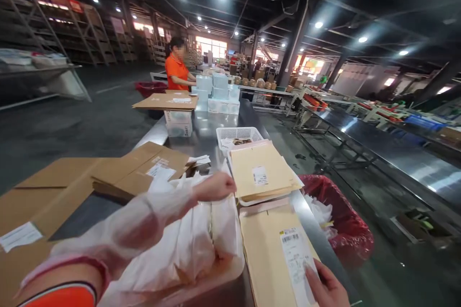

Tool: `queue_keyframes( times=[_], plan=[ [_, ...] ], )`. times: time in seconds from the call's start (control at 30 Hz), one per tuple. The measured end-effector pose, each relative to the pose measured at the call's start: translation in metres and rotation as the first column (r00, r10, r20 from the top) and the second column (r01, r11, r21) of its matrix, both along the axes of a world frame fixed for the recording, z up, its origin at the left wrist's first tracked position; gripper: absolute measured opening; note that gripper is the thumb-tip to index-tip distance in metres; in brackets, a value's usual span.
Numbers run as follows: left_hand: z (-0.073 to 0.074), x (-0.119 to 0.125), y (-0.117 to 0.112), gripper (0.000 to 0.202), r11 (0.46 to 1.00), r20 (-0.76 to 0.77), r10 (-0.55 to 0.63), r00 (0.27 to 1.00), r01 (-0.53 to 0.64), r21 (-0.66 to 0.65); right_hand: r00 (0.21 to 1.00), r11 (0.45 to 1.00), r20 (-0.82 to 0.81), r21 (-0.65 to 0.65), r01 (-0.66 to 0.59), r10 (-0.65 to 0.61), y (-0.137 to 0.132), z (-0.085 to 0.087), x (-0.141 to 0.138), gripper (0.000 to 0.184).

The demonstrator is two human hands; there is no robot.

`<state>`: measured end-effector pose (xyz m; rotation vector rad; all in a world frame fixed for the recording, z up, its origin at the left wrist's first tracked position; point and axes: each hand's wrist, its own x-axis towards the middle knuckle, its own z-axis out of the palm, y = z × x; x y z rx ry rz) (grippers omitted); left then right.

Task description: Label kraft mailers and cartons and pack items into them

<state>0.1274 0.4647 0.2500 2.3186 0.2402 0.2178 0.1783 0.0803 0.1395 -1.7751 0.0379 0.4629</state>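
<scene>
My left hand [215, 186], in a clear plastic sleeve cover, reaches across a pile of white plastic bags [201, 230] lying in a pink tray [223, 271]. Its fingers are closed at the top of the bags, beside the edge of a stack of tan envelopes [261, 172]. My right hand [326, 288] lies at the bottom edge, fingers flat on the white printed label [297, 259] of the nearest tan envelope [268, 249].
Flattened cardboard boxes [140, 168] lie left on the steel table [205, 136]. A white basket [239, 133] and stacked white boxes [218, 92] stand farther along. A red-lined bin [342, 225] sits right of the table. A person in an orange shirt [176, 72] works at the far end.
</scene>
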Motion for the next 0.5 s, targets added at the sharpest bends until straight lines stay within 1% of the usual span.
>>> queue_keyframes(
  times=[0.03, 0.07, 0.1, 0.13, 0.17, 0.2, 0.23, 0.27, 0.3, 0.33, 0.37, 0.43, 0.5],
  plan=[
    [0.011, 0.028, 0.010, 0.012, 0.985, 0.045, 0.162, 0.986, -0.164, 0.058, 0.999, 1.000, 0.033, -0.012, 0.026, -0.025, 0.006, -0.002, 0.013, 0.057],
    [0.021, 0.054, 0.018, 0.018, 0.954, 0.089, 0.280, 0.956, -0.288, 0.088, 0.996, 0.999, 0.073, -0.009, 0.050, -0.049, 0.014, -0.003, 0.025, 0.057],
    [0.029, 0.077, 0.024, 0.027, 0.925, 0.117, 0.355, 0.928, -0.367, 0.101, 0.992, 0.998, 0.106, 0.005, 0.066, -0.066, 0.023, -0.004, 0.035, 0.056],
    [0.033, 0.095, 0.026, 0.036, 0.917, 0.122, 0.371, 0.921, -0.384, 0.105, 0.989, 0.997, 0.130, 0.026, 0.075, -0.078, 0.031, -0.005, 0.044, 0.055],
    [0.034, 0.108, 0.025, 0.043, 0.935, 0.100, 0.336, 0.936, -0.345, 0.085, 0.986, 0.997, 0.146, 0.042, 0.071, -0.077, 0.038, -0.007, 0.052, 0.054],
    [0.029, 0.115, 0.020, 0.050, 0.959, 0.062, 0.278, 0.959, -0.281, 0.031, 0.985, 0.997, 0.159, 0.049, 0.057, -0.064, 0.044, -0.009, 0.059, 0.053],
    [0.022, 0.115, 0.012, 0.054, 0.977, 0.020, 0.203, 0.979, -0.201, -0.065, 0.984, 0.998, 0.172, 0.048, 0.035, -0.043, 0.049, -0.012, 0.064, 0.053],
    [0.011, 0.111, 0.003, 0.057, 0.974, -0.022, 0.119, 0.993, -0.121, -0.192, 0.982, 0.999, 0.186, 0.042, 0.012, -0.020, 0.053, -0.016, 0.069, 0.052],
    [0.000, 0.104, -0.008, 0.058, 0.941, -0.064, 0.040, 0.997, -0.059, -0.332, 0.980, 0.999, 0.201, 0.034, -0.012, 0.005, 0.055, -0.019, 0.072, 0.053],
    [-0.011, 0.094, -0.019, 0.059, 0.885, -0.098, -0.024, 0.995, -0.025, -0.464, 0.975, 0.999, 0.219, 0.025, -0.040, 0.033, 0.058, -0.022, 0.073, 0.053],
    [-0.022, 0.082, -0.030, 0.058, 0.820, -0.127, -0.063, 0.990, -0.021, -0.572, 0.970, 0.998, 0.235, 0.013, -0.069, 0.064, 0.060, -0.024, 0.074, 0.053],
    [-0.037, 0.060, -0.050, 0.055, 0.704, -0.166, -0.091, 0.982, -0.054, -0.708, 0.957, 0.992, 0.262, -0.017, -0.124, 0.124, 0.063, -0.027, 0.071, 0.053],
    [-0.045, 0.039, -0.069, 0.053, 0.593, -0.156, -0.108, 0.982, -0.062, -0.803, 0.940, 0.987, 0.301, -0.040, -0.156, 0.161, 0.066, -0.025, 0.063, 0.053]
  ],
)
